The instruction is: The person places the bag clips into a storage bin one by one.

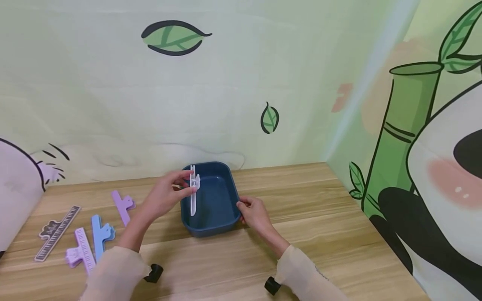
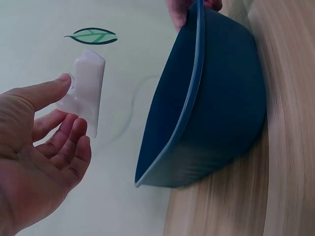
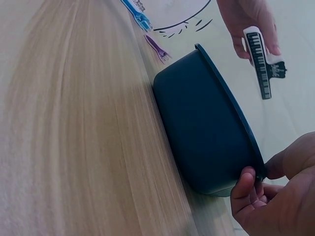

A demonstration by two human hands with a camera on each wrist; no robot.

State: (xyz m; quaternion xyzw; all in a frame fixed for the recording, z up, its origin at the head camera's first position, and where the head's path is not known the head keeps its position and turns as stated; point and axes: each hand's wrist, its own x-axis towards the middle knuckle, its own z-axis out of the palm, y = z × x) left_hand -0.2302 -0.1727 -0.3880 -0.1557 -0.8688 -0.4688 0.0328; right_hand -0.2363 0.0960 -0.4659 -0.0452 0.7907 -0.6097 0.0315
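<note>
My left hand (image 1: 163, 194) pinches a white clip (image 1: 193, 202) between thumb and fingers, over the left part of a dark blue plastic bin (image 1: 218, 230). In the right wrist view, this clip (image 3: 259, 64) shows a black-and-white piano-key pattern and a black crown-shaped handle; the left wrist view shows its plain white back (image 2: 89, 86). At the bin's right side, my right hand (image 1: 257, 215) grips the rim between thumb and fingers. The bin sits upright on the wooden table, and its visible floor holds nothing.
Left of the bin lie a black piano-key clip (image 1: 58, 234), a blue clip (image 1: 98, 236), a purple ruler-marked clip (image 1: 84, 251) and a plain purple clip (image 1: 121, 207). My left forearm passes over this side. A printed backdrop (image 1: 233, 83) stands behind the table (image 1: 301, 200).
</note>
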